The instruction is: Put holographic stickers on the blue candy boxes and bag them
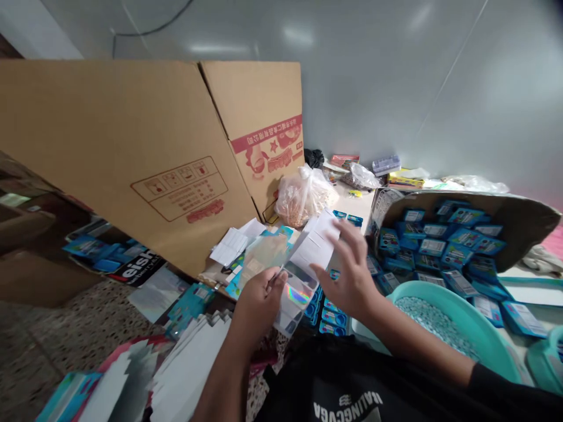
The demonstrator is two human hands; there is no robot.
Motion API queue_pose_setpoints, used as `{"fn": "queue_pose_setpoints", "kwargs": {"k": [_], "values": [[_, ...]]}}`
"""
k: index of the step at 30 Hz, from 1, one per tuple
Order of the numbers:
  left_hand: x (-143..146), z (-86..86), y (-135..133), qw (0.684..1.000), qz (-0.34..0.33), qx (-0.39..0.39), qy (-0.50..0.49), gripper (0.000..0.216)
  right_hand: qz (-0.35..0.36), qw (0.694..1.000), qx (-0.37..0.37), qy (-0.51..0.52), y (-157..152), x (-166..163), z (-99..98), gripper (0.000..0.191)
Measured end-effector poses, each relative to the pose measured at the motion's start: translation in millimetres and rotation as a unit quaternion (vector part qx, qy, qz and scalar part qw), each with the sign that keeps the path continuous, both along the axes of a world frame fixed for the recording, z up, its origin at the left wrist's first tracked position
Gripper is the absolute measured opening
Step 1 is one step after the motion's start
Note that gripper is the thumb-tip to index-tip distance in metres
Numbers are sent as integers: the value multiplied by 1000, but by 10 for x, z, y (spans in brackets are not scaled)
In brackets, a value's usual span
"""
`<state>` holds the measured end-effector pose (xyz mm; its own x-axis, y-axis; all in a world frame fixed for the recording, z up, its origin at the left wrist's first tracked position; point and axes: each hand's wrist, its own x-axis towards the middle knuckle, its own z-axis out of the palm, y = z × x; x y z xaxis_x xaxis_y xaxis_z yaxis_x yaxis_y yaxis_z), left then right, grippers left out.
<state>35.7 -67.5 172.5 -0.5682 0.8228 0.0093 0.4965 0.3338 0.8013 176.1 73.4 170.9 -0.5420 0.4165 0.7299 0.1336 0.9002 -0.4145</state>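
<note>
My left hand (260, 300) is closed, pinching the edge of a shiny silvery card (297, 296) that gives off a rainbow glint. Just above that card is a white slotted sheet (313, 245), its upper end folded or tilted up; whether the two are joined I cannot tell. My right hand (349, 272), slightly blurred, is at the sheet's right side with thumb and fingers apart. Whether its fingertips touch the sheet is unclear. Beneath and beyond my hands lie blue printed cards (235, 281) and folded white papers (231, 245).
A large cardboard box (132, 129) rises at the left. Behind my hands sits a tied plastic bag (303, 196). At the right, a carton holds several blue packs (433, 246) beside a teal basin (484, 337) of small pale pieces. White card stacks (189, 363) stand lower left.
</note>
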Motion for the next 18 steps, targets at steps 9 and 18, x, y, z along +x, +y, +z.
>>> {"fn": "queue_pose_setpoints", "kwargs": {"k": [9,18], "values": [[-110,33,-183,981,-63,21,-182,28,233,952,26,-195,-3,-152,82,25],[-103,-48,-178,977,-66,2,-200,29,218,963,19,-157,-19,-102,-134,21]]}}
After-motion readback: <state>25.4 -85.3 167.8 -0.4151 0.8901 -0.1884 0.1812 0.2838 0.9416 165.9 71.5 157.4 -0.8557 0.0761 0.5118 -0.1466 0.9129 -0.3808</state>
